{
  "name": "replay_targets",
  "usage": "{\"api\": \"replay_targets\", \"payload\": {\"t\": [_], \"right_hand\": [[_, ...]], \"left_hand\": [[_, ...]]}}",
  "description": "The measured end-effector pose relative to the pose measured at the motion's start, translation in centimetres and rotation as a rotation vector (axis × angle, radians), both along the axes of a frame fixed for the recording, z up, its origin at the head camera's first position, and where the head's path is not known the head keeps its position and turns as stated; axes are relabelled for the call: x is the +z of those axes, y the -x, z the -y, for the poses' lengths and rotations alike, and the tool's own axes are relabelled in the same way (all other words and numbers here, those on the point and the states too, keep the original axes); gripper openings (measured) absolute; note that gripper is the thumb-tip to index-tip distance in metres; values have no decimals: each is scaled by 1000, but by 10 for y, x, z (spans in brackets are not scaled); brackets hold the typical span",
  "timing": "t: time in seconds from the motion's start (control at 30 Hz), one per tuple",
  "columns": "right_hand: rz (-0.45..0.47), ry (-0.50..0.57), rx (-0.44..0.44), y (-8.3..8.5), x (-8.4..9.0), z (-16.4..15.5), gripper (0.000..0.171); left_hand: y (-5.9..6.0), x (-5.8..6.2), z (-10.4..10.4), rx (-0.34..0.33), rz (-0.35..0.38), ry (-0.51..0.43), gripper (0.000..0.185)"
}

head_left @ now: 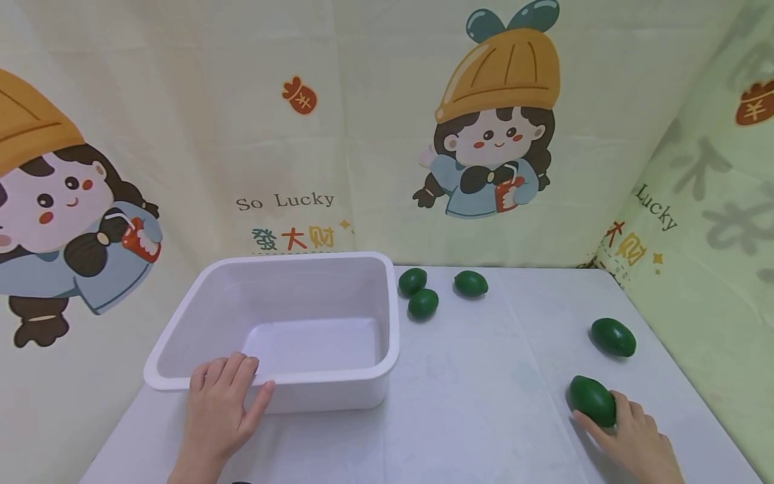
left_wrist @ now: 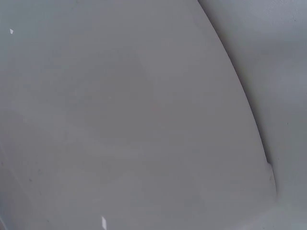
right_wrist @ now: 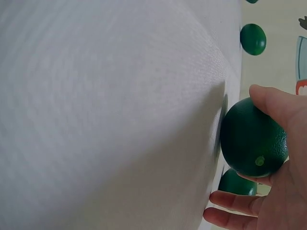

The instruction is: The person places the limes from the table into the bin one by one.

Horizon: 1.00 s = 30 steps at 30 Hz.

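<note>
My left hand (head_left: 220,403) holds the near rim of a white plastic basin (head_left: 393,323), its fingers over the edge and its thumb along the rim. In the left wrist view only pale, smooth surfaces show, without the hand. At the right of the table, my right hand (head_left: 637,433) grips a dark green lime (head_left: 591,400), thumb on one side and fingers on the other. Seen from the right wrist, this lime (right_wrist: 252,139) shows a small pale stem mark, close over the white cloth. Another lime (head_left: 613,337) lies just beyond it.
Beside the basin's far right corner are two limes (head_left: 412,282) close together, with a third lime (head_left: 471,284) a little to their right. A white cloth covers the table (head_left: 471,390). Printed fabric (head_left: 375,134) hangs behind it and along the right side.
</note>
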State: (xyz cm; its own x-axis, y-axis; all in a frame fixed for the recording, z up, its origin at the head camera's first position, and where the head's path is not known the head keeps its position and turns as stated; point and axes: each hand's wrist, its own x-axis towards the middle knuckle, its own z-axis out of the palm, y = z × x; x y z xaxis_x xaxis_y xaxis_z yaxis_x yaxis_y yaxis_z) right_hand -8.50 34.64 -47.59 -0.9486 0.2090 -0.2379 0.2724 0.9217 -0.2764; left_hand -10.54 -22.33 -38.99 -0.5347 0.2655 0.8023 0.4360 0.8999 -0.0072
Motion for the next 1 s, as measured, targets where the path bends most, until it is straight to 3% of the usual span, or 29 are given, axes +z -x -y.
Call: {"api": "replay_targets", "payload": {"t": [0.23, 0.57, 1.0], "right_hand": [[-5, -3, 1, -1, 4, 2, 96], [-48, -45, 32, -3, 10, 4, 92], [10, -58, 19, 0, 10, 5, 97]], "left_hand": [[3, -1, 0, -13, -51, -19, 50], [4, 1, 0, -17, -41, -31, 50], [4, 0, 0, -13, -43, -34, 50]]}}
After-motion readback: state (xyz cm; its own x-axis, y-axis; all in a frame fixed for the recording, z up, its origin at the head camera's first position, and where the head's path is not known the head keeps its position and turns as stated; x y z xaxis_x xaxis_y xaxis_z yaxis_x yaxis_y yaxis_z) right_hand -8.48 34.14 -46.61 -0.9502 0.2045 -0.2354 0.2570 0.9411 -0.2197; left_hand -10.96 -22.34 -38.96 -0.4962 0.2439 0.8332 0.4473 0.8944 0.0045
